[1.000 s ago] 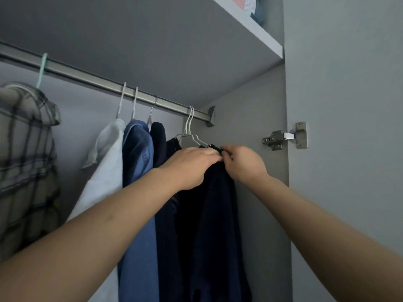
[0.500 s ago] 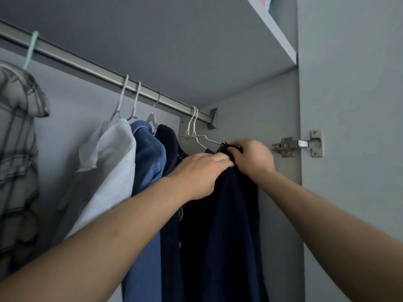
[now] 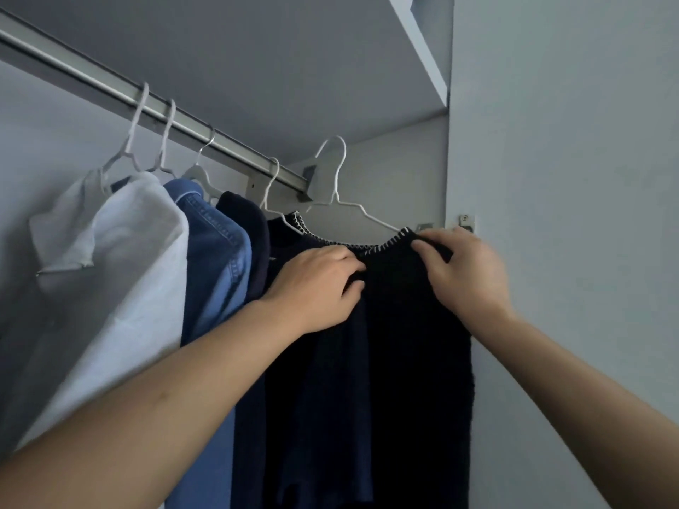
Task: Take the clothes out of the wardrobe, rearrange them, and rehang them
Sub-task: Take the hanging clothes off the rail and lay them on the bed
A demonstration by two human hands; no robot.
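A dark navy knit garment (image 3: 411,343) with white stitching along its neckline hangs on a white wire hanger (image 3: 336,185) whose hook is off the metal rail (image 3: 110,91) and sits in front of it. My left hand (image 3: 319,284) grips the garment's left shoulder below the neckline. My right hand (image 3: 466,270) pinches its right shoulder at the hanger's end. Still on the rail, from left to right, hang a white shirt (image 3: 121,259), a blue denim shirt (image 3: 213,259), a navy top (image 3: 253,229) and another dark garment (image 3: 283,233).
The wardrobe's right side panel (image 3: 569,214) stands close beside my right hand, with a metal hinge (image 3: 466,222) just above it. A shelf (image 3: 422,49) runs overhead. The rail ends in a bracket (image 3: 306,180) at the back wall.
The rightmost hanger has come off the rail and moved toward me with the dark knit garment. Both hands have spread apart along its shoulders. The view has shifted right, so the plaid shirt is gone.
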